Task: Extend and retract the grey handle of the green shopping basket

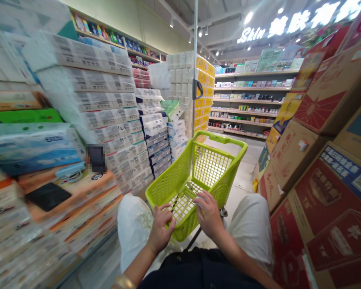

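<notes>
Between my knees stands a lime-green shopping basket (210,160) with a lattice of holes in its walls and a handle at the far end. Nothing shows inside it apart from its grid floor. My left hand (161,224) is at the near left rim, fingers bent and spread apart, holding nothing. At the near right side hovers my right hand (207,210), its fingers loosely curled and apart over the rim. Whether either hand touches the plastic I cannot tell. A small wheel (223,212) shows beneath the basket's right side.
Stacked tissue packs (108,92) rise on the left, with a dark flat object (48,196) lying on an orange pack. Cardboard cartons (321,192) are piled close on the right. A metal pole with a black handle (197,89) stands ahead; stocked shelves (246,100) lie beyond.
</notes>
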{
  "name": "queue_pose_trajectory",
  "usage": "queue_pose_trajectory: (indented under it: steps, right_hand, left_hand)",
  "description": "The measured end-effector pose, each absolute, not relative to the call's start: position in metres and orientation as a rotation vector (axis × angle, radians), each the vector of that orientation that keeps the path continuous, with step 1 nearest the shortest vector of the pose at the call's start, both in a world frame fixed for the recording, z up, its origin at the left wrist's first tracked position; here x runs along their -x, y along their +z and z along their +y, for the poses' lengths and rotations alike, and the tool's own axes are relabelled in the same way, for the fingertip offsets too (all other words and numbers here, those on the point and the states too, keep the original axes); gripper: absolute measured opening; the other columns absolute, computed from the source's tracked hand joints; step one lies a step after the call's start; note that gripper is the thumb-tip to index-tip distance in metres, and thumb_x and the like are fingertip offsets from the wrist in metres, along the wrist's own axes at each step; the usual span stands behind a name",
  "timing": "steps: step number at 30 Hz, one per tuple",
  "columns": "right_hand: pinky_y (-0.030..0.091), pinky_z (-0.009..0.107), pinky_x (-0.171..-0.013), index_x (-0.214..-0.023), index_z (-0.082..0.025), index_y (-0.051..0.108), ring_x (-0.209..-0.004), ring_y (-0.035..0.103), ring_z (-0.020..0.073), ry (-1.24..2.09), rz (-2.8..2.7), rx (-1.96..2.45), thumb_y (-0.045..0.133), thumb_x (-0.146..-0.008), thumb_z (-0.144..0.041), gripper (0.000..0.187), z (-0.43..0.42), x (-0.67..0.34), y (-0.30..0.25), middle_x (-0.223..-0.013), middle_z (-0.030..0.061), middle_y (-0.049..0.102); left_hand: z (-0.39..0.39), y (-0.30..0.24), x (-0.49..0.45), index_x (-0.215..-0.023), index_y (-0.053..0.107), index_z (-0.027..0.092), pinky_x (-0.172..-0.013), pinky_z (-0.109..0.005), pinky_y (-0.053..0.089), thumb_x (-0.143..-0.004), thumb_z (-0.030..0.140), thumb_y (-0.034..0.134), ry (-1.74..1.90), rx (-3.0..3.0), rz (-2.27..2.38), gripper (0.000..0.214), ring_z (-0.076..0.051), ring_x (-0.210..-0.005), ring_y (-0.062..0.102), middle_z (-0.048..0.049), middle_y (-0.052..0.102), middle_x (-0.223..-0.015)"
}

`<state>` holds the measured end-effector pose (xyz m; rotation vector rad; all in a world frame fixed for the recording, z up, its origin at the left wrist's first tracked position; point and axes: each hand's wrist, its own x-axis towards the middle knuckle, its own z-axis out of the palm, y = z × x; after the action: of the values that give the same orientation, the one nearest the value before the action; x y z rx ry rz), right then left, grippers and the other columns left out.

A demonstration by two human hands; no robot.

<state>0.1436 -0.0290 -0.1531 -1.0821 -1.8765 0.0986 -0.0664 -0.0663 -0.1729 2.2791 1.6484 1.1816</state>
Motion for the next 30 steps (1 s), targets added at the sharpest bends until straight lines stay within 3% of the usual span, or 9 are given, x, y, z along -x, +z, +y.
queue_pose_trajectory:
  steps: [3,7,9,11,14,19,30]
  right_hand:
    - [0.041,0.044,-0.100,-0.098,-0.027,0.069,-0.123,0.048,0.0252,0.099,-1.965,1.049,0.049,-0.083,-0.009,0.030,-0.042,-0.131,-0.151,-0.113,0.0049,0.066]
    - [0.042,0.042,-0.099,-0.100,-0.027,0.069,-0.121,0.050,0.0247,0.084,-1.963,1.072,0.050,-0.085,-0.011,0.029,-0.041,-0.138,-0.148,-0.114,0.0051,0.065]
    - [0.041,0.044,-0.100,-0.101,-0.026,0.069,-0.120,0.050,0.0250,0.064,-1.895,1.121,0.049,-0.086,-0.013,0.028,-0.033,-0.150,-0.148,-0.115,0.0062,0.064]
    - [0.041,0.046,-0.100,-0.101,-0.026,0.070,-0.121,0.049,0.0260,0.037,-1.817,1.175,0.048,-0.086,-0.014,0.028,-0.025,-0.159,-0.149,-0.116,0.0071,0.064]
    - [0.042,0.048,-0.101,-0.100,-0.025,0.070,-0.122,0.048,0.0266,0.036,-1.764,1.181,0.048,-0.086,-0.014,0.029,-0.023,-0.158,-0.152,-0.116,0.0079,0.063]
    - [0.043,0.044,-0.104,-0.103,-0.026,0.068,-0.121,0.050,0.0236,0.127,-1.923,1.022,0.047,-0.087,-0.012,0.031,-0.033,-0.141,-0.155,-0.112,0.0059,0.065]
    - [0.042,0.046,-0.103,-0.101,-0.025,0.069,-0.123,0.048,0.0252,0.054,-1.831,1.123,0.047,-0.087,-0.012,0.029,-0.021,-0.148,-0.153,-0.116,0.0066,0.064]
  left_hand:
    - [-0.064,-0.167,0.071,-0.064,0.055,0.023,-0.107,-0.056,0.028,-0.085,0.032,0.043,1.140,-2.351,1.634,0.026,-0.025,-0.099,0.059,-0.0018,0.064,-0.072]
    - [-0.064,-0.140,0.051,-0.061,0.053,0.023,-0.105,-0.050,0.034,-0.085,0.030,0.045,0.941,-2.463,1.688,0.026,-0.018,-0.069,0.058,0.0014,0.059,-0.062]
    - [-0.065,-0.127,0.032,-0.065,0.056,0.023,-0.100,-0.047,0.039,-0.084,0.032,0.048,0.861,-2.510,1.703,0.022,-0.019,-0.070,0.060,-0.0007,0.062,-0.066]
    - [-0.064,-0.121,0.013,-0.071,0.058,0.022,-0.083,-0.040,0.047,-0.081,0.035,0.052,0.714,-2.496,1.795,0.018,-0.023,-0.073,0.062,-0.0051,0.066,-0.073]
    - [-0.062,-0.121,-0.008,-0.082,0.060,0.023,-0.068,-0.033,0.048,-0.078,0.031,0.055,0.481,-2.395,1.928,0.011,-0.024,-0.074,0.066,-0.0058,0.070,-0.079]
    - [-0.062,-0.127,-0.013,-0.095,0.060,0.020,-0.064,-0.031,0.046,-0.085,0.029,0.048,0.345,-2.338,2.000,0.018,-0.025,-0.076,0.069,-0.0090,0.072,-0.086]
    - [-0.067,-0.133,0.005,-0.088,0.062,0.024,-0.064,-0.031,0.044,-0.089,0.036,0.043,0.408,-2.313,2.045,0.022,-0.023,-0.072,0.067,-0.0056,0.071,-0.079]
